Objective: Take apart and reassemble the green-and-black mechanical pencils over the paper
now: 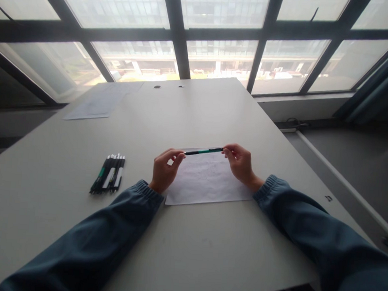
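Slim black-and-green pen (203, 152) held level above the paper, no print on it readable | left hand (164, 170) pinches its left end, right hand (241, 163) its right end, fingertips closed on it | white paper sheet (208, 182) beneath, faint marks illegible | row of black pens (108, 179) left, well apart | pale grey table (187, 242) bare toward near and right edges.

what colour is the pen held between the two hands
Black with a green middle section, the pen shows best in the head view.

Green-black pen (203, 152), level above white sheet (208, 182)
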`<state>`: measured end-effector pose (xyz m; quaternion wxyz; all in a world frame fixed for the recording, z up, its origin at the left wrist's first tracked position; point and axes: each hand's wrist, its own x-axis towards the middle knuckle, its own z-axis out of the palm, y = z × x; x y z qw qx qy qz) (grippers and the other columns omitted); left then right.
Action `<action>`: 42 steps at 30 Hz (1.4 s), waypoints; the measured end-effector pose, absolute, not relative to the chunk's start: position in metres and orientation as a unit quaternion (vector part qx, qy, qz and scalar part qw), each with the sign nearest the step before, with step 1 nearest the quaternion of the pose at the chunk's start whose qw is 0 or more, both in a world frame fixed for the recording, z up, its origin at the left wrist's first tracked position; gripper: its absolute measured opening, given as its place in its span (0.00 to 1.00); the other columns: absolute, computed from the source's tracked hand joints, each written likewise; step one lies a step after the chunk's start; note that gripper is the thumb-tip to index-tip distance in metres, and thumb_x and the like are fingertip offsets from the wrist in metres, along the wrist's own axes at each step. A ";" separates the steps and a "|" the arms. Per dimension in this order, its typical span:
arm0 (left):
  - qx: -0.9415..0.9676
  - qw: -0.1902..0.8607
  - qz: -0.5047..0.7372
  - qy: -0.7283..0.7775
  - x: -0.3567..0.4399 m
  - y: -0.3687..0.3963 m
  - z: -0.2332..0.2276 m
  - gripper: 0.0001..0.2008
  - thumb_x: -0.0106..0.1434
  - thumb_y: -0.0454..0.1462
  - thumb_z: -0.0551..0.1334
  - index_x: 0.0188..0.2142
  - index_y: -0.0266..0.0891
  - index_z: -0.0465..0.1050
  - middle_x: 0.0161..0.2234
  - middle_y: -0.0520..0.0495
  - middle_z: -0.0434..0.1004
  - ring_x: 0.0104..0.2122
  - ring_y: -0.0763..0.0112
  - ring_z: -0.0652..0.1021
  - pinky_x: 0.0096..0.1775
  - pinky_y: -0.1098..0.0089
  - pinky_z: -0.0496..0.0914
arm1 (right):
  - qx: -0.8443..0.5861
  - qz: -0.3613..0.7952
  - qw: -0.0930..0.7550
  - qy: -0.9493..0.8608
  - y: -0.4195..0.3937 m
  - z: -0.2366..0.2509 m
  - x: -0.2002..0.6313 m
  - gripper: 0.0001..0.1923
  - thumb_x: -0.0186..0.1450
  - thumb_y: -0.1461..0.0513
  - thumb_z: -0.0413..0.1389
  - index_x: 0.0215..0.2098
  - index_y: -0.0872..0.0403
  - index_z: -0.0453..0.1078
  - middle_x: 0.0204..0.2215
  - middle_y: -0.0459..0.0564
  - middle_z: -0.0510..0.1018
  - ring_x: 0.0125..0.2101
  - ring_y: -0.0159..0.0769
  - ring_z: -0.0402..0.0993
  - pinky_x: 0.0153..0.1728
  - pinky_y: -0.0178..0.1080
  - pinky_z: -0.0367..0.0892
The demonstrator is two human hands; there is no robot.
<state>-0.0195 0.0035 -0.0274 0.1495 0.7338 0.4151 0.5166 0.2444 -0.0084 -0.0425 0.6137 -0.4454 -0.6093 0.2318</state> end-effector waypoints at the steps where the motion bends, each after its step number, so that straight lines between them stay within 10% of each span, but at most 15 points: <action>1: 0.735 0.150 0.516 0.415 -0.020 0.003 -0.027 0.10 0.67 0.42 0.64 0.33 0.38 0.79 0.31 0.48 0.81 0.30 0.72 0.77 0.35 0.70 0.70 | -0.445 0.232 0.614 -0.610 -0.008 -0.043 0.244 0.08 0.67 0.58 0.59 0.34 0.54 0.75 0.29 0.48 0.81 0.29 0.33 0.75 0.31 0.37 0.69; 42: 0.743 0.168 0.500 0.412 -0.018 0.001 -0.024 0.17 0.69 0.46 0.60 0.28 0.39 0.76 0.27 0.48 0.79 0.29 0.70 0.77 0.35 0.68 0.70 | -0.452 0.233 0.607 -0.611 -0.008 -0.047 0.246 0.13 0.68 0.53 0.58 0.34 0.54 0.74 0.28 0.48 0.80 0.27 0.34 0.75 0.31 0.37 0.70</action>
